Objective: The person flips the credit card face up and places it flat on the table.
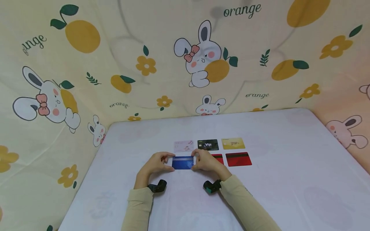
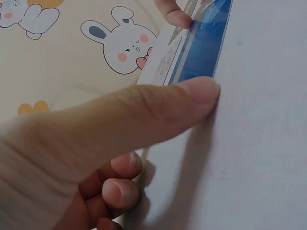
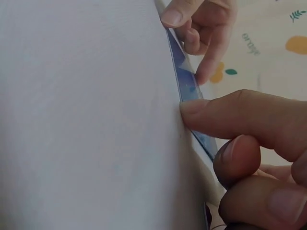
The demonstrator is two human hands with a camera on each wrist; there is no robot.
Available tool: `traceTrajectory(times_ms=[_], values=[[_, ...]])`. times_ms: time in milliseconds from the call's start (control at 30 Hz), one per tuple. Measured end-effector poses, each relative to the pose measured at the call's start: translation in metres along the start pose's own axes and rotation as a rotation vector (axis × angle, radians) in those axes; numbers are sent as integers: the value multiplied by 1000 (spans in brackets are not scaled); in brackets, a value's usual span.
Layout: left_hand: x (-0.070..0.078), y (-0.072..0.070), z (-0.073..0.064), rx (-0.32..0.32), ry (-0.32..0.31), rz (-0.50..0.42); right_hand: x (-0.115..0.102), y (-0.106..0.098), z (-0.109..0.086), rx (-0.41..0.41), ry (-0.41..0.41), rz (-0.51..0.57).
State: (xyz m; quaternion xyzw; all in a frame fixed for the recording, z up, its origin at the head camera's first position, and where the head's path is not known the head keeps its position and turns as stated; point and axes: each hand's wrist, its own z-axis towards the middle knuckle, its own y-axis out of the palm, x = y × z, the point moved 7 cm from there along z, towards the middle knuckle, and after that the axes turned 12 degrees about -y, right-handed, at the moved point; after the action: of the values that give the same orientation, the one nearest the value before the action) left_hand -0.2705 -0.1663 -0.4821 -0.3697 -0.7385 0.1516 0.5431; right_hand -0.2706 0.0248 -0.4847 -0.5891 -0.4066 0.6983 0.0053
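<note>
A blue plastic card (image 1: 182, 163) with a pale stripe near its far edge lies at or just above the white table, between both hands. My left hand (image 1: 156, 163) grips its left end, thumb at the near corner and index finger at the far one. The left thumb (image 2: 196, 91) shows close up in the left wrist view. My right hand (image 1: 206, 160) holds the right end the same way, its thumb (image 3: 201, 112) on the near edge in the right wrist view. Behind the right hand, a red card (image 1: 218, 158) is partly hidden.
Beyond the blue card lie a pale pink card (image 1: 183, 146), a black Vip card (image 1: 208, 145) and a gold card (image 1: 233, 143) in a row. Another red card (image 1: 238, 159) with a dark stripe lies to the right. Printed cloth (image 1: 167, 131) hangs behind the white table (image 1: 283, 199).
</note>
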Motion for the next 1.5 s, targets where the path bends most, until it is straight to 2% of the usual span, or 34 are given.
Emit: traceTrajectory(times_ms=[233,700,1100,1367,1500], values=[[3,-2,-2,13,59,9,-1,1,1,10,2,5],[8,2,0,-5,116,-16,0,3,0,17,-10,10],[11,-1,-5,6,155,-33,0,-3,-6,2,27,25],[11,-7,-3,36,156,-18,2,-9,-4,-2,-18,95],[12,-9,-4,40,166,-30,2,-12,-4,-1,-69,150]])
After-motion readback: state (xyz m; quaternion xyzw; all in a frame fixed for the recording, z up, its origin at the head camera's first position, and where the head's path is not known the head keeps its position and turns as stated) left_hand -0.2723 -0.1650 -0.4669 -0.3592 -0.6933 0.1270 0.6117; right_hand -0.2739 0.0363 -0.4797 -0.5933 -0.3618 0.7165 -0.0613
